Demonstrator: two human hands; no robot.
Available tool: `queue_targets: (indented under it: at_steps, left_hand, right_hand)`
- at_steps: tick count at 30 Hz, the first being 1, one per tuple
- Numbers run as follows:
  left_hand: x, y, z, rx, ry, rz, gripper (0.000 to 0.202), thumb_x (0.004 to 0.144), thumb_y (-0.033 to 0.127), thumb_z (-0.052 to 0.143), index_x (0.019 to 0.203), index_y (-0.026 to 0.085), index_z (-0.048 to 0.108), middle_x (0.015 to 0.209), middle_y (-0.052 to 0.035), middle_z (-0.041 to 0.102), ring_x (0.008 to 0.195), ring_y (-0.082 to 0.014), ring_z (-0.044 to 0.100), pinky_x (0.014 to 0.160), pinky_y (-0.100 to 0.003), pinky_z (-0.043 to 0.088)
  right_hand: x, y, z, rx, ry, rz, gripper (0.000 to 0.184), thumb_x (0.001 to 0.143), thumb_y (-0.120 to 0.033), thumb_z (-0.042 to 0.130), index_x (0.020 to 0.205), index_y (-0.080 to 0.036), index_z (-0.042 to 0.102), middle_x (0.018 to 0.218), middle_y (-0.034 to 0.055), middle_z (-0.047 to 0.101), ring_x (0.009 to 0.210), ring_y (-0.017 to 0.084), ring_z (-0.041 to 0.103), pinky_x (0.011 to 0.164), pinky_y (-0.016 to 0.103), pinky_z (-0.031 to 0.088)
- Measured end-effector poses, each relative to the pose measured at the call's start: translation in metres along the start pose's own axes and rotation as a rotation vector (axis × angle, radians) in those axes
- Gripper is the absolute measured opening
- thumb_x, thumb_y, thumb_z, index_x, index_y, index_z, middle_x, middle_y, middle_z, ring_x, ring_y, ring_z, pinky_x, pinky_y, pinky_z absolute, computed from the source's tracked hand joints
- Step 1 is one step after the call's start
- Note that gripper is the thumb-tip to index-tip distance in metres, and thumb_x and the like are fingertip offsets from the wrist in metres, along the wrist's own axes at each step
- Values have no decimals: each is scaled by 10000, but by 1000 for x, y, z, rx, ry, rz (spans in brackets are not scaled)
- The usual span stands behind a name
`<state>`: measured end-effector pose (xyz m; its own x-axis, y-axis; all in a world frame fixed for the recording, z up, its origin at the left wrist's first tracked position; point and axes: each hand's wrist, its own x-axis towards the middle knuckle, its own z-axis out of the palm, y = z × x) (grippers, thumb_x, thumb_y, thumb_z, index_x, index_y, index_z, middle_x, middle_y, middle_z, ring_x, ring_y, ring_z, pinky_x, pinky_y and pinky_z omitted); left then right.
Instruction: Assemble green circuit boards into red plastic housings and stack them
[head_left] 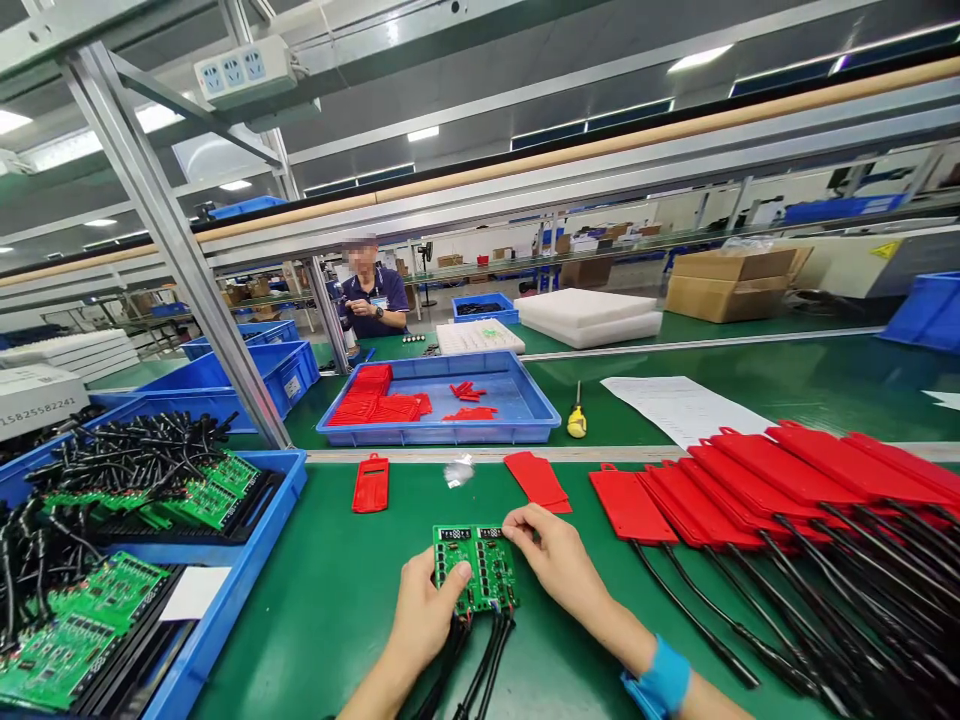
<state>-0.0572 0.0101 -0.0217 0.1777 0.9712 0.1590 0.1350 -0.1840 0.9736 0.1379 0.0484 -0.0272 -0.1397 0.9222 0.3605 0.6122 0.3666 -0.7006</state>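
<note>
My left hand [433, 607] grips a green circuit board [474, 570] by its left side, thumb on top of the face. The board is a panel of two matching halves, each with a small display at the top, and black cables [491, 650] run from its lower edge toward me. My right hand [551, 555] is at the board's upper right corner, thumb and forefinger pinched together by the right display. What lies between those fingertips is too small to tell. A blue band circles the right wrist. Beyond the board lie a red plastic case [370, 484] and flat red pieces [538, 482].
At left, a blue bin [251, 580] holds several cabled circuit boards. A blue tray [442, 434] with red parts stands ahead, beside a yellow screwdriver [577, 418]. Red cases [772, 475] with black cables cover the right side. A person [375, 300] sits across the bench.
</note>
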Motion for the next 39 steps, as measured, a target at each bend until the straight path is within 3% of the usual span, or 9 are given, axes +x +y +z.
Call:
queue_targets:
  at_steps: [4,7,12,15,20,26,33,39]
  left_hand:
    - [11,-10,-11,-8,152,-18,389,792,476,584,866,102,662,772,-74,660,760,-212,584,706,-281,473]
    - [21,-19,-20,-71,279,-86,406,741,499,634,833,104,658,673,-48,626,641,-174,557,598,-251,469]
    - [30,-23,-25,-159,296,-138,498,735,553,613,936,97,637,680,-46,620,502,-121,490,437,-215,416]
    - [30,-21,-24,-189,291,-143,523,719,565,625,950,96,637,678,-46,618,488,-116,477,418,-212,402]
    - [30,-19,-23,-201,305,-119,472,747,518,627,967,101,644,693,-42,627,522,-113,485,500,-220,418]
    - [30,-22,-23,-165,328,-97,414,746,503,633,852,103,633,690,-26,595,571,-114,470,540,-214,395]
    - [30,-23,-23,-98,344,-75,401,763,490,614,857,101,626,697,-30,587,598,-124,461,553,-217,377]
    - [30,-24,-23,-41,368,-55,395,764,494,604,844,108,637,691,-34,602,609,-141,489,568,-225,381]
  right_hand:
    - [24,-15,1,-38,-114,-67,187,885,-266,433,748,-197,540,775,30,591,719,186,548,647,287,413]
    - [58,-19,6,-59,-204,-78,186,902,-254,440,762,-194,547,741,-2,595,694,152,556,632,242,434]
    - [119,0,29,-239,-166,69,138,919,-196,491,830,-133,575,838,30,599,784,158,572,726,306,462]
    - [135,11,41,-317,-160,121,136,895,-256,580,875,-122,591,887,32,597,797,165,583,740,342,484]
    - [120,-10,42,-253,-123,-50,107,889,-144,515,888,-114,618,892,74,607,801,182,582,732,318,458]
    - [85,-47,43,-54,-203,-341,121,862,-205,581,870,-213,702,799,13,637,713,145,591,650,232,449]
    - [70,-48,52,-79,-92,-400,175,886,-191,536,887,-197,711,819,43,629,732,170,582,665,268,428]
    - [67,-49,57,-69,-34,-365,178,882,-200,524,855,-205,700,809,35,631,719,166,586,658,267,432]
